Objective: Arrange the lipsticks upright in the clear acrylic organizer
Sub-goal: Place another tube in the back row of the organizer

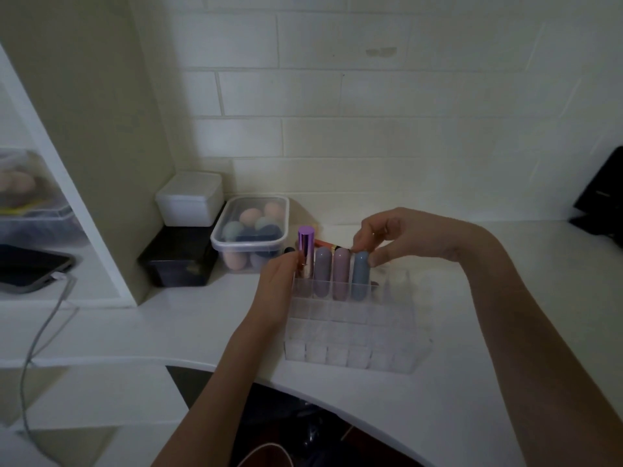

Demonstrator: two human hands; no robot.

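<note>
A clear acrylic organizer (354, 335) with a grid of compartments stands on the white counter. Its back row holds lipsticks upright: a metallic purple one (306, 242), a lilac capsule (323, 273), a pink capsule (341, 274) and a blue capsule (361, 276). My left hand (279, 288) grips the metallic purple lipstick at the row's left end. My right hand (394, 235) pinches the top of the blue capsule between thumb and fingers. An orange-and-gold lipstick (326, 245) lies flat behind the organizer, partly hidden by my right hand.
A lidded clear tub of makeup sponges (251, 230) sits behind the organizer on the left, beside a black box (178, 261) with a white box (188, 198) on top. A cable (40, 335) hangs over the left shelf. A dark object (603, 200) rests at far right.
</note>
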